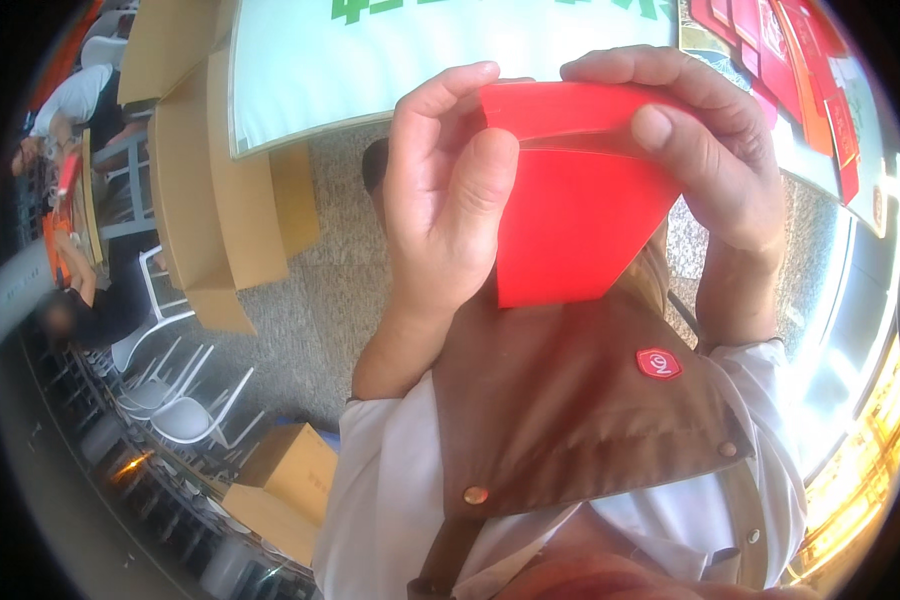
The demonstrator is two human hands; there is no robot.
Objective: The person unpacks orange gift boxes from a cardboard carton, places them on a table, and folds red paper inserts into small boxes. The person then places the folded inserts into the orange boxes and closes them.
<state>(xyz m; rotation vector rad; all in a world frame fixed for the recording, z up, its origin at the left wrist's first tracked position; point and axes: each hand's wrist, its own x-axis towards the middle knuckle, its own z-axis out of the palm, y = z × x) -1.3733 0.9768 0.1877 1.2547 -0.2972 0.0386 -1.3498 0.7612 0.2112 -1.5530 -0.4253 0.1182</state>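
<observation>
A bright red paper envelope (575,225) is held up in front of my brown apron, its top edge parted in a narrow gap below a raised flap. My left hand (445,190) grips its left side, thumb on the near face and fingers curled behind. At the upper right, my right hand (715,150) has its thumb at the gap and its fingers bent over the top edge. The fingertips behind the paper are partly hidden. Whether anything lies inside the envelope I cannot tell.
A pale table (300,90) with green lettering lies beyond my hands. Red and pink paper packets (805,70) are spread at the far right. Opened cardboard boxes (195,190) stand at the left, near white chairs (185,415). Other people are farther left.
</observation>
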